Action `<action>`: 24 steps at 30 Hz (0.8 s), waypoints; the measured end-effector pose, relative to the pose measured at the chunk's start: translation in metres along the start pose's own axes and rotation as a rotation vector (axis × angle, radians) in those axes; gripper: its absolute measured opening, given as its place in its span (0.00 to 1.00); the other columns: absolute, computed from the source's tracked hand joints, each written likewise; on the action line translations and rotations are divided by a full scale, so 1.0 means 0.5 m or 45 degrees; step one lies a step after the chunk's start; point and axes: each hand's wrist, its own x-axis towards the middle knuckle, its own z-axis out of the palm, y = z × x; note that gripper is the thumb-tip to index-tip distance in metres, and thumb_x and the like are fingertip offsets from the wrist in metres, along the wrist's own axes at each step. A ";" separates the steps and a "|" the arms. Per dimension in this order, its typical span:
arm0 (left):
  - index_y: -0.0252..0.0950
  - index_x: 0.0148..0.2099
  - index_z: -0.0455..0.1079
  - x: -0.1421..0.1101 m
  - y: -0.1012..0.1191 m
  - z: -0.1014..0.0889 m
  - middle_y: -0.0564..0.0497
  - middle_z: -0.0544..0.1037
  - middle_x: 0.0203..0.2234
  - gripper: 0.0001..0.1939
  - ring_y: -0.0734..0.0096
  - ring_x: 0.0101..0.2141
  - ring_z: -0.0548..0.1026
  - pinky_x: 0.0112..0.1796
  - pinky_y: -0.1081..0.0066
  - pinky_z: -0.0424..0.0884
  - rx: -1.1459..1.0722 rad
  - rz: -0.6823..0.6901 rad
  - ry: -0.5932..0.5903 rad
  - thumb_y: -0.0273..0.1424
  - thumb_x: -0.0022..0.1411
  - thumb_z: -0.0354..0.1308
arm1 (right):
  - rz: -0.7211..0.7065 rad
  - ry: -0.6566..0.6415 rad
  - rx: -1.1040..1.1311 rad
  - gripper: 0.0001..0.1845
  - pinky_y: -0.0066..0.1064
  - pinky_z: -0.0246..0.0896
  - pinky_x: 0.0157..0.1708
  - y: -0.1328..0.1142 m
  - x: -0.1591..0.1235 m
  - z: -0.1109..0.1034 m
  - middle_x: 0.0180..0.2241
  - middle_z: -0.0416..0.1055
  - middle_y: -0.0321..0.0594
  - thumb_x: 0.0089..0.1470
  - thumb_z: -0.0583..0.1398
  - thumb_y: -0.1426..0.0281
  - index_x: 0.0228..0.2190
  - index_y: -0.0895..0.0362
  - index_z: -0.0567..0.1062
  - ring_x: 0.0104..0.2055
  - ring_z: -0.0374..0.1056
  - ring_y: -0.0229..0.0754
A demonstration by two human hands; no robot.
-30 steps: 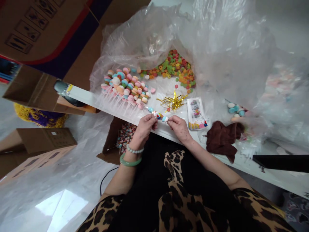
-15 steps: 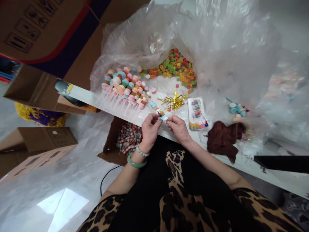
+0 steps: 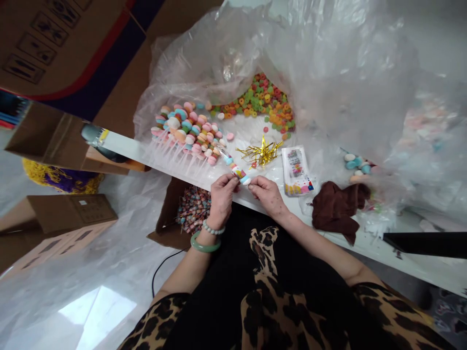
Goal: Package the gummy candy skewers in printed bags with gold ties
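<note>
Both my hands meet at the near edge of a white table. My left hand, with a green bangle and a bead bracelet on its wrist, pinches the near end of a candy skewer threaded with pastel sweets. My right hand pinches the same skewer from the right, fingers closed. Just beyond lies a pile of finished skewers with clear sticks pointing toward me. A bunch of gold twist ties lies right of the skewer.
A heap of coloured ring candies sits in an open clear plastic bag. A printed packet, a brown cloth and loose pastel sweets lie to the right. A box of wrapped skewers stands under the table; cardboard boxes stand left.
The skewer has turned from lying sideways to pointing away from me. My left hand has shifted slightly right and my hands have drawn closer together on it.
</note>
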 end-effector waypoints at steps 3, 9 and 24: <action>0.37 0.28 0.69 -0.004 0.004 0.002 0.57 0.68 0.19 0.07 0.75 0.24 0.64 0.28 0.74 0.61 0.165 0.093 0.040 0.34 0.56 0.59 | 0.011 0.034 0.012 0.07 0.29 0.50 0.25 0.002 0.001 0.000 0.17 0.60 0.28 0.47 0.58 0.65 0.22 0.54 0.69 0.22 0.55 0.35; 0.36 0.22 0.63 -0.002 0.042 -0.025 0.57 0.63 0.16 0.13 0.77 0.20 0.59 0.24 0.75 0.56 0.224 -0.073 -0.131 0.33 0.52 0.62 | -0.024 0.105 -0.125 0.06 0.29 0.52 0.27 0.013 0.011 -0.015 0.18 0.60 0.29 0.47 0.58 0.66 0.22 0.54 0.70 0.24 0.56 0.36; 0.37 0.44 0.68 0.025 0.051 -0.025 0.46 0.78 0.37 0.22 0.64 0.38 0.78 0.40 0.64 0.74 -0.592 -0.441 -0.153 0.48 0.56 0.63 | -0.180 0.024 -0.360 0.07 0.29 0.54 0.31 -0.001 -0.017 -0.005 0.22 0.66 0.31 0.51 0.58 0.67 0.24 0.53 0.73 0.27 0.62 0.38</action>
